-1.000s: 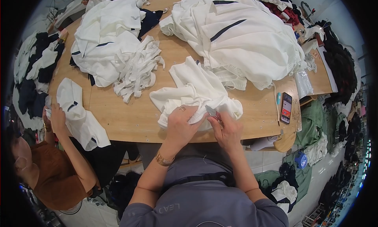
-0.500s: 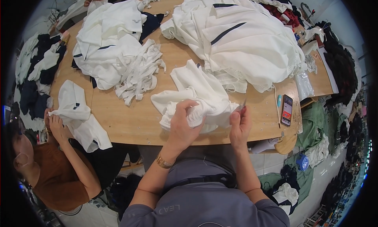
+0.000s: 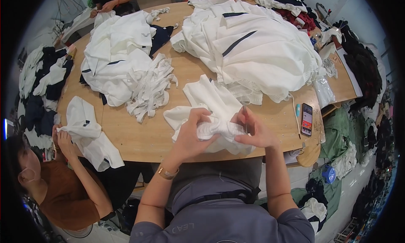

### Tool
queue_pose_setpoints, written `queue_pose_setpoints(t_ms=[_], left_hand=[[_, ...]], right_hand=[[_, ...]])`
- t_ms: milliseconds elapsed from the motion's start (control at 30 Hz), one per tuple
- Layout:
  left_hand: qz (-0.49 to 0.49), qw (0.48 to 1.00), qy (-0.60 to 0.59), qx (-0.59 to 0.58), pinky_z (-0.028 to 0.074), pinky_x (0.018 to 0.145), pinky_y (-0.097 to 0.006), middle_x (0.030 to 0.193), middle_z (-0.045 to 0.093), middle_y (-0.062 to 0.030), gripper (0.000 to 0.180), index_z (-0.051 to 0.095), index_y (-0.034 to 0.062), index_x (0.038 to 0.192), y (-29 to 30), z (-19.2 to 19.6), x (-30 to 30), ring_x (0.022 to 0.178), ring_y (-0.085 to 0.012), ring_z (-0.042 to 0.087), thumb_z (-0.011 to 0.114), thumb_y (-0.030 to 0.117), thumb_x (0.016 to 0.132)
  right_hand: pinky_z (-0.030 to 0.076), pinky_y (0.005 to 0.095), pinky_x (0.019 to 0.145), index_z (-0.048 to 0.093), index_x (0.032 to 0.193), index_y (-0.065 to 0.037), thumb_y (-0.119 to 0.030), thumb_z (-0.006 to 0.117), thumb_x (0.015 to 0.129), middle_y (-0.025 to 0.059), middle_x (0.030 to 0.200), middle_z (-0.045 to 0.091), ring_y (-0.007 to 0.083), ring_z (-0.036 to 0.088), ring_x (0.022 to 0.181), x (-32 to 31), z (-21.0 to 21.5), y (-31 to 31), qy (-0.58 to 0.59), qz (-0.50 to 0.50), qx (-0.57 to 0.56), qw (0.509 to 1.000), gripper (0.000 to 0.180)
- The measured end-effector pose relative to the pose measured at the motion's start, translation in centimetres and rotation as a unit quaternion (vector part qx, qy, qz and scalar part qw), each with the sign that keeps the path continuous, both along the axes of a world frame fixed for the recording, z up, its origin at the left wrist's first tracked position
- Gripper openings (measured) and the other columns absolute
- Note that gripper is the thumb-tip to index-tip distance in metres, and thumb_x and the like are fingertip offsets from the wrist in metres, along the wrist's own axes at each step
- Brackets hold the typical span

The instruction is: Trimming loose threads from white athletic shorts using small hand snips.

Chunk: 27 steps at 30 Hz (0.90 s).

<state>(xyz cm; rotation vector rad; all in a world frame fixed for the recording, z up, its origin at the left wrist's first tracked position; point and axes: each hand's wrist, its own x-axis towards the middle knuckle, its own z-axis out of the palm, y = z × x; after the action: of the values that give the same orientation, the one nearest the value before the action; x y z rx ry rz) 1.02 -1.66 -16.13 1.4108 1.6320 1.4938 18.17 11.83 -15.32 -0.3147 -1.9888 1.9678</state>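
Two-handed grip on a white garment [image 3: 213, 95]

Left of the smartphone [image 3: 307, 120], grasping the garment's gathered elastic band [image 3: 230, 132] with left hand [image 3: 190, 135] and right hand [image 3: 260, 131]; red-handled snips [image 3: 246, 115], partly hidden, in the right. Beyond the smartphone, leftward: large white clothing heap [image 3: 274, 59].

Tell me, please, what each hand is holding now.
Left hand: closed on the white garment.
Right hand: holding a small red-handled tool, thumb on the garment.

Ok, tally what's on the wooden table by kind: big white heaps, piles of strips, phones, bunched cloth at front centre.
Big white heaps: 2
Strip pile: 1
Phone: 1
Bunched white cloth: 1
Total: 5
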Motion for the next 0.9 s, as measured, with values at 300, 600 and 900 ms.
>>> queue_pose_setpoints(t_ms=[300, 600, 900], left_hand=[[-0.239, 0.961, 0.010, -0.140, 0.042, 0.059, -0.028, 0.065, 0.051, -0.0069, 0.027, 0.052, -0.0011, 0.081, 1.9, 3.1, -1.8, 0.061, -0.0126, 0.048, 0.068, 0.020, 0.073], [0.236, 0.890, 0.372, 0.121, 0.039, 0.051, -0.032, 0.071, 0.044, -0.0075, 0.026, 0.046, 0.0048, 0.079, 2.2, 13.0, -5.9, 0.055, -0.0208, 0.045, 0.052, -0.010, 0.059], [0.313, 0.778, 0.544, 0.003, 0.045, 0.049, -0.032, 0.086, 0.056, -0.0044, 0.023, 0.050, 0.0081, 0.091, -0.8, 15.6, -16.0, 0.068, -0.0264, 0.060, 0.056, -0.002, 0.071]], right_hand=[[0.043, 0.0305, 0.051, 0.040, 0.088, -0.002, 0.008, 0.057, 0.067, 0.0108, 0.080, 0.048, 0.0228, 0.051, 0.059, -1.8, 3.6, 2.0, 0.065, -0.365, 0.405, 0.836, 0.029], [0.045, 0.0367, 0.054, 0.041, 0.095, -0.005, 0.000, 0.062, 0.067, 0.0112, 0.085, 0.050, 0.0299, 0.056, 0.067, -0.8, 5.3, 8.8, 0.089, -0.576, 0.489, 0.650, 0.035], [0.043, 0.0301, 0.058, 0.039, 0.094, -0.007, -0.004, 0.065, 0.060, 0.0054, 0.080, 0.049, 0.0177, 0.050, 0.062, 1.8, 9.4, 9.2, 0.010, -0.606, 0.373, 0.703, 0.043]])
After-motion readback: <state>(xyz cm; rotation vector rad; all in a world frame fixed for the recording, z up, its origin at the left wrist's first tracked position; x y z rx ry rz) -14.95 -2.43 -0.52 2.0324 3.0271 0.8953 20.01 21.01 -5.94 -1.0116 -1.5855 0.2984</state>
